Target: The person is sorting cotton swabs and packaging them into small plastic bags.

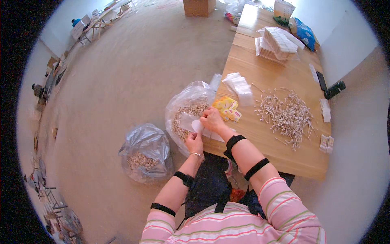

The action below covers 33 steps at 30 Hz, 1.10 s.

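Close together at the table's left edge, both my hands pinch a small clear plastic bag (187, 121) with a white part (198, 126). My left hand (194, 143) grips it from below, and my right hand (212, 120) from the upper right. Behind them stands a large clear sack (172, 106) holding many cotton swabs (196, 107). Just beyond my right hand lie yellow printed cards (227, 108), partly overlapping. A stack of flat clear bags (240, 88) rests past the cards. Loose cotton swabs (286, 115) form a wide pile on the wooden table (260, 140) to the right.
A second clear sack (148, 142) with swabs sits on the floor at left. Packed swab bundles (280, 44) are piled at the table's far end, near a plastic tub (283, 11) and a blue package (304, 33). A black bottle-like object (335, 89) lies by the wall.
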Motion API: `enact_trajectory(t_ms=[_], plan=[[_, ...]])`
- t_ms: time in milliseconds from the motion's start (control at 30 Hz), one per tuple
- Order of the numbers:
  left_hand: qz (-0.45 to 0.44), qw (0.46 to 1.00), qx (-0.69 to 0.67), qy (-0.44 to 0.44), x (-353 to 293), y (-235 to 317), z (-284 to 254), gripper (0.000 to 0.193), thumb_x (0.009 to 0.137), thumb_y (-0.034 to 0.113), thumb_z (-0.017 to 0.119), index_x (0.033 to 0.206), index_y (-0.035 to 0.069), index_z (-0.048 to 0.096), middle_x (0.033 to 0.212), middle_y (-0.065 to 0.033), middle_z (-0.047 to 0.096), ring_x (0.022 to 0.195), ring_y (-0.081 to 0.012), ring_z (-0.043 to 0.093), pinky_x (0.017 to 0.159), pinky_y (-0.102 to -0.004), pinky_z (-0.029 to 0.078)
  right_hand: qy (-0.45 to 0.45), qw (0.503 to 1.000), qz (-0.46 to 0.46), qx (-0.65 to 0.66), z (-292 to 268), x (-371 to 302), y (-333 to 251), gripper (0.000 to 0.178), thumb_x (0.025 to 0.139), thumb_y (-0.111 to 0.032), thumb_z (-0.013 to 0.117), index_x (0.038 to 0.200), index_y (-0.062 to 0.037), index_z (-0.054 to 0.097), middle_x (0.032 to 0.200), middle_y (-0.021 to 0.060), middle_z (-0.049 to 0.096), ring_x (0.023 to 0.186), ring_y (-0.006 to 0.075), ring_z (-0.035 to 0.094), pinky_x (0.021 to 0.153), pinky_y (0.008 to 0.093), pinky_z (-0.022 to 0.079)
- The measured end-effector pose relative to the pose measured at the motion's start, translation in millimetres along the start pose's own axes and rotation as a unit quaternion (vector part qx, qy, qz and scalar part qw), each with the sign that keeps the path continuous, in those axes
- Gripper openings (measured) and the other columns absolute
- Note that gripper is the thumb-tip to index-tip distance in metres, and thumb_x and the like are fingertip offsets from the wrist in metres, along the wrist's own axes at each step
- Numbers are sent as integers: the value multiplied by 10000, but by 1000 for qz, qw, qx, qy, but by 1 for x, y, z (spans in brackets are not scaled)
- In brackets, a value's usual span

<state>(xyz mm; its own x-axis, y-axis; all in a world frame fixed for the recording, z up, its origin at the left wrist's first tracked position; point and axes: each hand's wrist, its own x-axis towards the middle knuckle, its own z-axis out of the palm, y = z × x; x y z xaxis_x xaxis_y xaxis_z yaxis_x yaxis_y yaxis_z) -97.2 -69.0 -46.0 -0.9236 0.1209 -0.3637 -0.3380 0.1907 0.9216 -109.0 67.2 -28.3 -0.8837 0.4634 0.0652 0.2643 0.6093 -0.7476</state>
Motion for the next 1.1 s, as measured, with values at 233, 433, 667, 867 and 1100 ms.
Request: enact_trajectory(t_ms=[233,433,667,867,1100], plan=[[53,994,63,-72,-12,-2,2,263,801,255,684,756,0,637,695,-35,622,630,-109,535,587,-276,438,-13,991,-41,-126,-9,2,9,158,652,-146,587,631,6,620,821,179,605,904,314,561,816,364,463],[130,976,176,20,19,-18,-21,353,717,267,719,871,-32,610,843,-157,616,791,-245,594,745,-334,467,40,997,-51,-42,-24,-29,-13,208,662,-150,615,837,-43,646,962,170,584,974,327,534,874,389,428],[378,870,289,127,-26,23,14,533,670,175,702,1122,-10,487,1190,-207,471,1151,-362,394,994,-464,288,399,857,187,-266,-154,-96,69,456,717,-290,608,1131,-104,559,1272,202,413,1174,384,390,976,542,292],[450,815,281,-231,-71,2,74,520,674,90,666,1162,41,492,1242,-204,432,1187,-369,379,1022,-444,290,388,810,398,-187,-218,-184,147,543,791,-351,564,1266,-102,475,1415,216,277,1274,404,293,1040,547,219],[480,732,287,-390,-115,-5,128,527,725,62,640,1222,66,465,1288,-213,389,1186,-390,376,1003,-446,327,335,884,214,-246,-164,-212,142,403,797,-267,571,1150,-82,511,1326,172,384,1222,348,362,999,464,291]])
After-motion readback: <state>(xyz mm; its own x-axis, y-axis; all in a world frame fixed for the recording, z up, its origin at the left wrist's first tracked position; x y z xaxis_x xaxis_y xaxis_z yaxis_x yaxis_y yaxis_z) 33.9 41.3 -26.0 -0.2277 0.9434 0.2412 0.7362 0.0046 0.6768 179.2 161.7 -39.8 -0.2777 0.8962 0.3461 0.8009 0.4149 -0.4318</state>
